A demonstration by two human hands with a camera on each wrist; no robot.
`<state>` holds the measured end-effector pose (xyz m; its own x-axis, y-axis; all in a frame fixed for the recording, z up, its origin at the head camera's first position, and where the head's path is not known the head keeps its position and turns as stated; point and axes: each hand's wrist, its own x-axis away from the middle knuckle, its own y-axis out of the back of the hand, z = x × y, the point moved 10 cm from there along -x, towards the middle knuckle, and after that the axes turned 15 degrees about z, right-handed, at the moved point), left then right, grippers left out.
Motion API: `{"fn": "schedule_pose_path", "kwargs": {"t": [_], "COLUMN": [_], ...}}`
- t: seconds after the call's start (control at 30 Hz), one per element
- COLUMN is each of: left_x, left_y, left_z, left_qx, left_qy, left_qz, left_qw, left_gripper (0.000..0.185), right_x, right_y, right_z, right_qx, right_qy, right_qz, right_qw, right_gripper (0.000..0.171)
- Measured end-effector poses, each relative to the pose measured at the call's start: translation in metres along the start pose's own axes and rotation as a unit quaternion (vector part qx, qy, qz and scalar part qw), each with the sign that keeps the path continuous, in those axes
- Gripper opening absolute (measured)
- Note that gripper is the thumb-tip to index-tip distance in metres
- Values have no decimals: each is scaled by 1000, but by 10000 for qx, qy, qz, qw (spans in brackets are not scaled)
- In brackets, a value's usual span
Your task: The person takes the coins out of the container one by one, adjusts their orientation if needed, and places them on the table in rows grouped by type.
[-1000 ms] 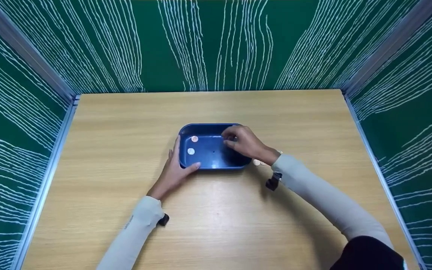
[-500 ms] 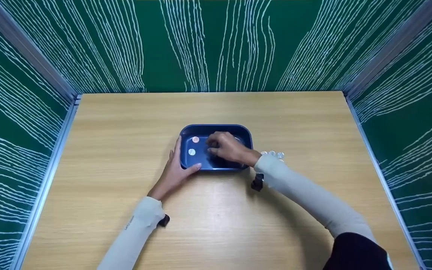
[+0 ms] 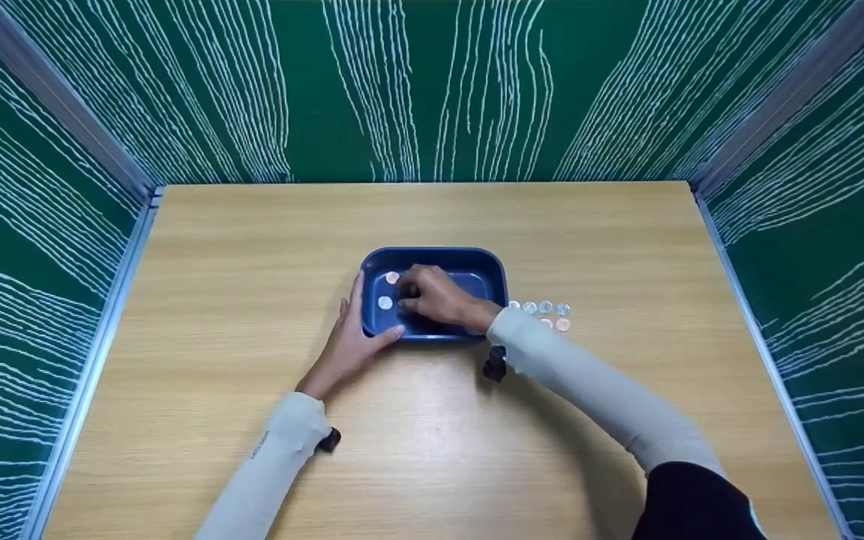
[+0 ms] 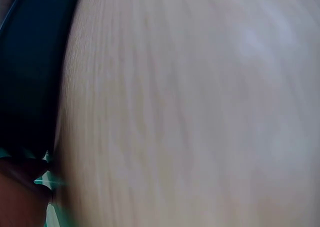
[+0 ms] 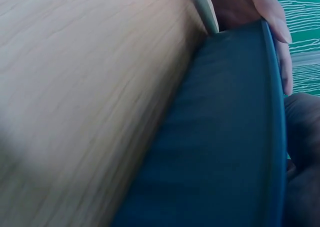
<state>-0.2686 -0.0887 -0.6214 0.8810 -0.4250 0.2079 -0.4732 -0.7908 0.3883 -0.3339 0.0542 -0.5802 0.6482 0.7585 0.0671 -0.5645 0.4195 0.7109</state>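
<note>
Left hand [image 3: 347, 339] lies flat-fingered against the left wall of the dark blue rectangular plastic tray [image 3: 489, 263] at mid-tabletop [image 3: 252, 247], thumb on its near rim, apparently bracing it. Two small round coins [image 3: 385, 302] lie inside the tray at its left end. Right hand [image 3: 438, 298] reaches into the tray beside them, fingers curled; whether it pinches anything is hidden. A cluster of coins [image 3: 544, 311] lies just right of the tray. Wrist views are blurred.
</note>
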Motion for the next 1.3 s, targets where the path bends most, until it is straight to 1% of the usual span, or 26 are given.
{"fn": "schedule_pose_path", "kwargs": {"t": [0.03,0.1,0.17,0.2,0.23,0.33,0.47,0.53,0.7,0.87,0.93,1.13,1.3], "left_x": [0,0,-1,-1,-1,-1,-3,-3,-3,-2,-2,0,-1], "left_y": [0,0,0,0,1,0,-2,-3,-4,-3,-3,0,1], "left_z": [0,-1,-2,-3,-3,-6,-8,-7,-4,-3,-2,-1,-4], "left_qx": [-6,-23,-47,-68,-84,-147,-104,-67,-70,-100,-104,-173,-243], "left_qy": [-26,-69,-142,-178,-213,-312,-333,-303,-153,-142,-152,-238,-414], "left_qz": [-5,-17,-29,-35,-49,-80,-36,4,24,13,7,-43,-62], "left_qw": [10000,10000,9999,9998,9997,9994,9994,9995,9999,9998,9998,9996,9988], "left_gripper": [122,122,122,122,122,122,122,122,121,121,122,124,124], "right_x": [1,-2,-5,-4,-6,-11,-14,-14,-15,-31,-38,-37,-22], "right_y": [2,0,-3,-1,-3,-8,-11,-11,-12,-29,-35,-34,-19], "right_z": [7,13,16,24,25,25,21,19,16,-24,-38,-34,3], "right_qx": [-16,-17,166,244,358,650,798,834,838,846,788,533,417], "right_qy": [-32,-3,80,85,119,148,-106,-243,-278,-324,-329,-412,-639], "right_qz": [24,70,58,85,96,119,150,140,77,14,3,14,91], "right_qw": [10000,10000,9998,9996,9992,9977,9966,9961,9961,9959,9963,9977,9970], "right_gripper": [23,24,21,20,19,17,18,19,18,13,14,19,11]}}
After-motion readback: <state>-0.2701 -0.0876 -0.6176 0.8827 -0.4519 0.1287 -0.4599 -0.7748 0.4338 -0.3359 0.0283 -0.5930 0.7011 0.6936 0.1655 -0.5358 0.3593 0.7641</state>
